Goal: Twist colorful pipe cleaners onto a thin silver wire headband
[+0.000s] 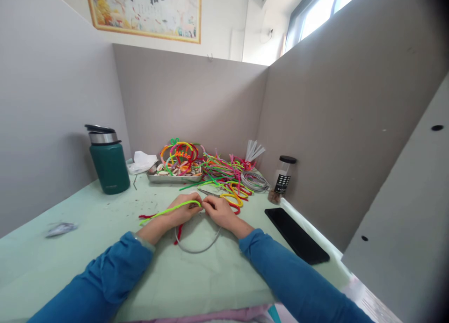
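My left hand (185, 210) and my right hand (220, 212) meet fingertip to fingertip over the middle of the table, both closed in a pinch. From the left fingers a lime-green pipe cleaner (164, 212) trails back over the wrist. Red pipe cleaner (178, 235) pieces show beneath that hand and past its wrist. A thin grey hoop (199, 252), like a headband, curves below between both hands; its upper part is hidden. What the right fingertips pinch is too small to make out. Just behind the right hand lie scissors (237, 199) with yellow and red handles.
A metal tray (174, 178) holds colourful pieces and twisted hoops. Beside it lie piled pipe cleaners (224, 168) and a grey wire coil (255, 182). A green bottle (110, 166) stands left; a clear jar (280, 180) and black phone (296, 235) are right. Grey partitions (189, 89) enclose the table.
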